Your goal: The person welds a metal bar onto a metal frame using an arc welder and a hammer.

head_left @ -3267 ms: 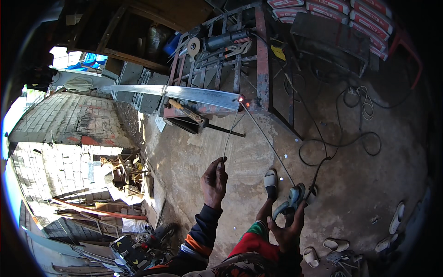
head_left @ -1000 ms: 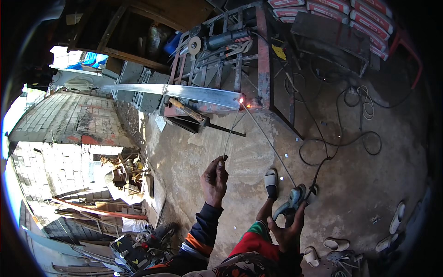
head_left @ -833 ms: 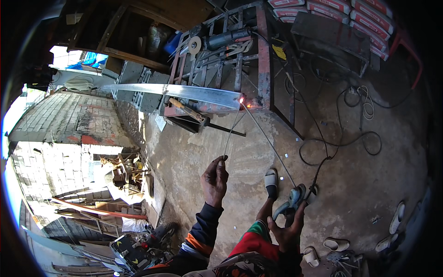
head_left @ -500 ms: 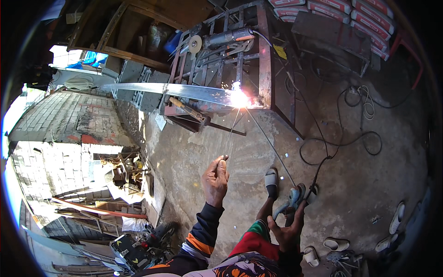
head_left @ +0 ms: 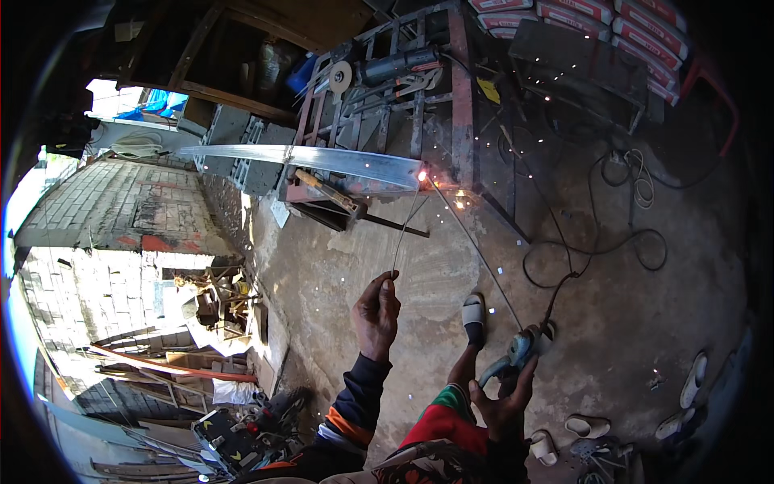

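My left hand (head_left: pixel 376 319) pinches the lower end of a thin metal rod (head_left: pixel 401 234), which slants up to the end of a long silvery metal bar (head_left: pixel 347 164). In my right hand (head_left: pixel 509 401) is a blue welding electrode holder (head_left: pixel 522 348), with a cable trailing from it. The long electrode (head_left: pixel 476 235) clamped in the holder reaches up to the same bar end, where a small orange spot glows and sparks scatter. That bar lies across the edge of a rusty metal frame table (head_left: pixel 463 121). A wooden-handled hammer (head_left: pixel 326 192) rests just below the bar.
An angle grinder (head_left: pixel 399 68) lies on the frame table. Dark cables (head_left: pixel 597 242) loop over the concrete floor to the right. Stacked bags (head_left: pixel 645 48) stand at the back right. Slippers (head_left: pixel 587 426) lie at the lower right, and a foot stands between my hands.
The bright white arc has shrunk to a small orange glow, and sparks now fly to the right and downward. The holder has shifted slightly; my left hand stays nearly still.
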A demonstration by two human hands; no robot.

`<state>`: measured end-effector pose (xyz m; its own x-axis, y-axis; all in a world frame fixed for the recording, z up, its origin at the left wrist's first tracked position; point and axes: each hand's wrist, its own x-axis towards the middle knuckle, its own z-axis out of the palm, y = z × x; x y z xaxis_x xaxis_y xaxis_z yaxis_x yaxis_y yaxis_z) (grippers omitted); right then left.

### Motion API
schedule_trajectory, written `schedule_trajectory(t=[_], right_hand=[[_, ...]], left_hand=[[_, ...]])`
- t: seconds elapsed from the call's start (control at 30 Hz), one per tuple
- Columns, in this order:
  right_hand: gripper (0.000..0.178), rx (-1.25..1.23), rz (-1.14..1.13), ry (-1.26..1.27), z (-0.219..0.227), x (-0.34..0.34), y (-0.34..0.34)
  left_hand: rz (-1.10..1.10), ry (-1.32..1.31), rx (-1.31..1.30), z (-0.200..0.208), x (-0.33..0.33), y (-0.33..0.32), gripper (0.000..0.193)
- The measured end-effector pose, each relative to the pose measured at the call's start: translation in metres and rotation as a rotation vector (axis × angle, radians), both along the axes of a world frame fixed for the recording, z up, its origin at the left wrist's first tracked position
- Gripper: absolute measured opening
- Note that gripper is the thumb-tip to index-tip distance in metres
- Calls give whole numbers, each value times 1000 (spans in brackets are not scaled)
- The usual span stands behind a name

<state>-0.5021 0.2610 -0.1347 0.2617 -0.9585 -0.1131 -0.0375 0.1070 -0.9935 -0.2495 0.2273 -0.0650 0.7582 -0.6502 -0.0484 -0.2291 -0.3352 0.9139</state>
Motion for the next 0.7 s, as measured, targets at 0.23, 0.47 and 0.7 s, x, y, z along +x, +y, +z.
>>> schedule_trajectory(t=[0.23,0.47,0.7], right_hand=[[113,51,36,-58,18,5,-12],[115,9,26,-33,15,4,-12],[111,-121,29,102,19,5,-17]], left_hand=[[24,-12,21,4,0,0,32],[15,-18,15,5,-1,0,31],[10,2,-11,2,4,4,26]])
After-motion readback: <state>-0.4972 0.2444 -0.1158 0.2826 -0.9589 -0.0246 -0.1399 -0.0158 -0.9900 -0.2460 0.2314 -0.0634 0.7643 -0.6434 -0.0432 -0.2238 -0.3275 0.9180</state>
